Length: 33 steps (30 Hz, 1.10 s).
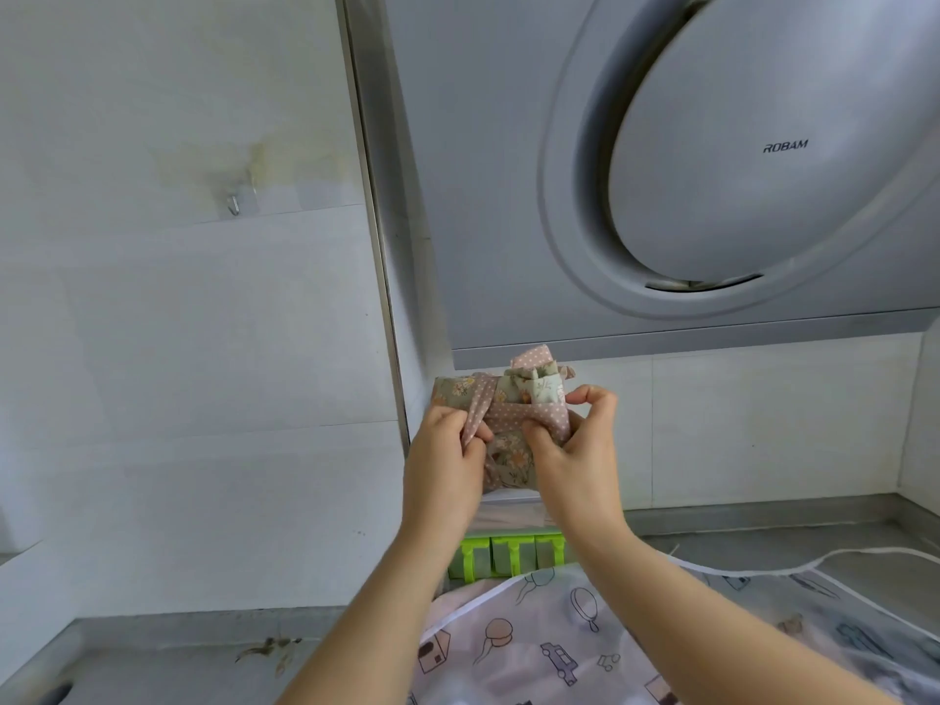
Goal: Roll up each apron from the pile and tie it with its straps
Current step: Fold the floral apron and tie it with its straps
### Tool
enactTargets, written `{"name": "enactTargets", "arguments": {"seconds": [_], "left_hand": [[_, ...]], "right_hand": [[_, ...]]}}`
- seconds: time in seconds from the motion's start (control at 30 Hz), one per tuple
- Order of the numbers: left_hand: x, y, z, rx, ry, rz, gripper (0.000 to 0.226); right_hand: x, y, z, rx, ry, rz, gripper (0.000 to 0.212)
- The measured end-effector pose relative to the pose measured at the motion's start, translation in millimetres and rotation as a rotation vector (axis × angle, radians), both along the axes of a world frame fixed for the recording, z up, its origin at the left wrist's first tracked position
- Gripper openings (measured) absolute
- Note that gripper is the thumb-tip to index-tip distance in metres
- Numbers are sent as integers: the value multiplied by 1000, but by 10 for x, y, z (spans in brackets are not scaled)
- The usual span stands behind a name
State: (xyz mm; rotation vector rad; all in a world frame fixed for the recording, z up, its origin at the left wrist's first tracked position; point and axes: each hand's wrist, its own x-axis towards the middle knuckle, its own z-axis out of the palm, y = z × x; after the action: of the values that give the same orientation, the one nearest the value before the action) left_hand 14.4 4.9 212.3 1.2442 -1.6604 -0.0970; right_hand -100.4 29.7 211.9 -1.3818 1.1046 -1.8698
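- left hand (pixel 447 450) pinches one end of the dotted strap (pixel 524 413) between thumb and fingers; right hand (pixel 569 445) has its fingers curled round the same strap, thumb and forefinger pinched together up top
- rolled apron (pixel 508 457) is held in the air between both hands, just below the lower edge of the hood (pixel 763 170), strap wrapped across it; knot looks not yet pulled tight
- risk: only fingers and strap tension hold the roll, so if either pinch slips the wrap slackens and the roll opens
- risk: folded layers stick out the top toward the hood, and an uneven pull could squeeze them out further
- risk: a drop would land on the green rack (pixel 508 554) straight below
- cartoon-print apron (pixel 549 643) lies flat well below the hood, not rolled yet
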Motion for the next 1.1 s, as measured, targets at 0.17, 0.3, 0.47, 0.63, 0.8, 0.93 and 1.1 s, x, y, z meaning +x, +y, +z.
{"name": "enactTargets", "arguments": {"seconds": [0.17, 0.3, 0.47, 0.63, 0.8, 0.93, 1.1], "left_hand": [[205, 40, 115, 197, -91, -196, 31], [371, 96, 217, 288, -187, -281, 26], [501, 205, 220, 427, -294, -497, 15], [559, 180, 191, 241, -415, -421, 12], [549, 175, 177, 87, -352, -341, 4], [437, 200, 153, 39, -325, -252, 7], [116, 350, 174, -86, -437, 8, 9]], "right_hand": [[-68, 15, 22, 18, 73, 51, 39], [-47, 6, 19, 56, 85, 74, 38], [-85, -40, 58, 134, -42, 100, 37], [-80, -66, 98, 210, -150, 157, 34], [-77, -77, 103, 241, -219, 181, 33], [-87, -122, 73, 253, -307, 139, 32], [-65, -146, 59, 202, -368, -6, 28]]}}
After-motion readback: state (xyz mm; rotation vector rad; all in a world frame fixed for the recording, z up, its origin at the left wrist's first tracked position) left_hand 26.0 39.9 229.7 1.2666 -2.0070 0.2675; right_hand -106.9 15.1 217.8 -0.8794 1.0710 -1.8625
